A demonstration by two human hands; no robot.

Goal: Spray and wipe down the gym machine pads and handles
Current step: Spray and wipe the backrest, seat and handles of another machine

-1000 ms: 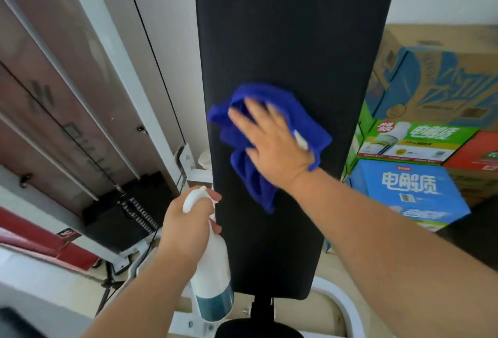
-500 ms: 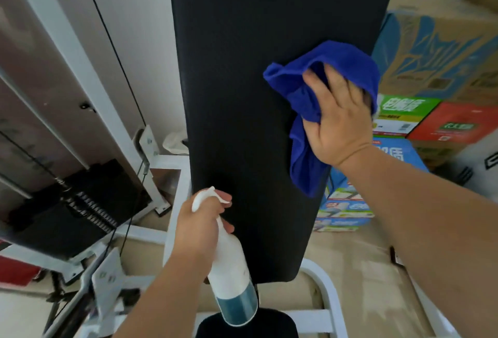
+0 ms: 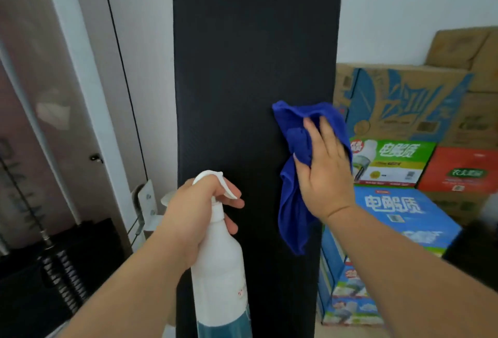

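A tall black machine back pad (image 3: 242, 68) stands upright in the middle of the head view. My right hand (image 3: 323, 175) presses a blue cloth (image 3: 292, 224) flat against the pad's right edge, fingers pointing up; the cloth's loose end hangs below the hand. My left hand (image 3: 194, 213) grips the neck of a white spray bottle (image 3: 221, 278) with blue liquid at its bottom, held upright before the pad's lower left, a finger near the trigger.
Stacked cardboard and printed drink boxes (image 3: 398, 100) fill the right side behind the pad, with a blue box (image 3: 398, 211) nearest. At left stand a white frame upright (image 3: 80, 81), a thin cable and a black weight stack (image 3: 62, 270).
My right hand has slid the cloth from the pad's middle to its right edge, then down along it. The view has tilted upward. The bottle stays in my left hand, raised slightly.
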